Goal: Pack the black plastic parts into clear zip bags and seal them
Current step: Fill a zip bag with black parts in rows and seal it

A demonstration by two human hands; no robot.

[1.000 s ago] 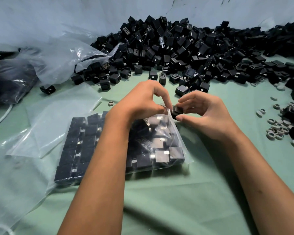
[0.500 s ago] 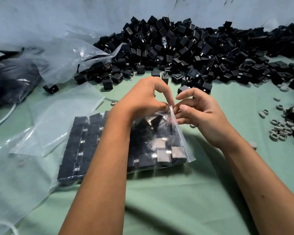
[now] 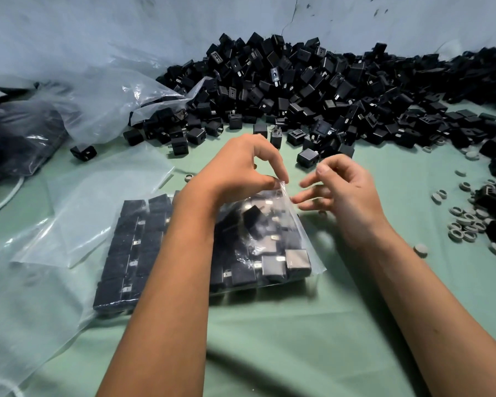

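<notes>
Two fingertips (image 3: 281, 179) of the left hand (image 3: 241, 170), thumb and forefinger, pinch the raised top corner of the clear plastic zip bag (image 3: 304, 224). Just beside it, the right hand (image 3: 347, 190) hovers with fingers loosely spread and blurred, holding nothing. Inside the bag, black square plastic parts (image 3: 272, 265) lie packed in rows on the green cloth-covered table (image 3: 298, 339). Behind the hands sits a big heap of loose black parts (image 3: 312, 90), with empty clear bags (image 3: 98, 202) at left and small grey rings (image 3: 467, 224) at right.

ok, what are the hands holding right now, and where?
Left hand pinches the clear plastic zip bag at its open top edge. Right hand holds nothing.
</notes>
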